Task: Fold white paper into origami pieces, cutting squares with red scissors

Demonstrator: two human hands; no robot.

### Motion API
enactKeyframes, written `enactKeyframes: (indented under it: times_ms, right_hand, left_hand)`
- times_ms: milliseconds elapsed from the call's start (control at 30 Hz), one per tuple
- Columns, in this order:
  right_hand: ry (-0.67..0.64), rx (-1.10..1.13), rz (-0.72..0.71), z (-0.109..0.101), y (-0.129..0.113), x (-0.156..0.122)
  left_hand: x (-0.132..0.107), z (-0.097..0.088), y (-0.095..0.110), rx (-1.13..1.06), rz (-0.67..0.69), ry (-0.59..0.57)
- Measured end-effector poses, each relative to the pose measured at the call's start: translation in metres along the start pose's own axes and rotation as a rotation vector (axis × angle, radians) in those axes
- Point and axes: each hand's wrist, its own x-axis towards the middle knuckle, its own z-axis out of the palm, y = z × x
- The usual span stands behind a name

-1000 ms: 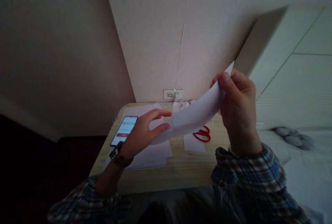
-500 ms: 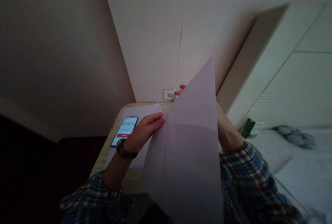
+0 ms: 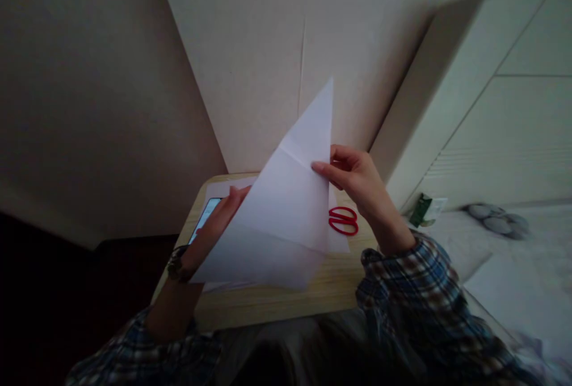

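Note:
I hold a creased white sheet of paper (image 3: 286, 207) up above a small wooden table (image 3: 286, 302), one corner pointing upward. My right hand (image 3: 357, 186) pinches its right edge, fingers closed on it. My left hand (image 3: 214, 225), with a watch on the wrist, grips the left edge from behind, largely hidden by the sheet. Red scissors (image 3: 343, 220) lie on the table just below my right hand. A phone (image 3: 203, 219) with a lit screen lies at the table's left, partly covered by my left hand.
More white sheets (image 3: 223, 186) lie on the table under the raised one. The table stands in a wall corner; a pale headboard (image 3: 469, 124) and a bed (image 3: 504, 267) with a small green packet (image 3: 420, 210) are to the right. Dark floor lies left.
The sheet has turned from hanging low in front of me to a raised triangle over the table. My right hand has come round to its right edge, and the scissors show again.

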Motion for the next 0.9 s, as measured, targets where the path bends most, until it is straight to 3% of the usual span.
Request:
enactKeyframes:
  times_ms: [100, 200, 333, 467, 633, 767, 900]
  right_hand:
    - [0.002, -0.026, 0.006, -0.003, 0.002, 0.001]
    - [-0.032, -0.053, -0.013, -0.001, 0.002, 0.004]
    - [-0.122, -0.058, -0.025, 0.005, -0.003, 0.001]
    - [-0.261, -0.144, 0.004, 0.002, -0.002, -0.004]
    - [-0.25, -0.266, -0.011, -0.004, 0.005, -0.005]
    - [-0.32, -0.381, -0.076, -0.003, 0.01, -0.006]
    - [-0.334, -0.394, -0.081, -0.001, 0.012, -0.008]
  left_hand:
    - [-0.002, -0.004, 0.001, -0.225, -0.008, -0.125]
    - [-0.002, -0.004, 0.007, -0.177, -0.061, -0.177]
    - [0.0, -0.002, 0.009, 0.023, -0.105, -0.127]
    - [0.002, 0.0, 0.003, 0.029, -0.083, -0.087]
    - [0.001, 0.0, -0.002, 0.044, -0.116, -0.069]
    - [-0.003, -0.005, -0.004, 0.013, -0.125, -0.028]
    - [-0.005, -0.007, -0.002, -0.011, -0.138, -0.082]
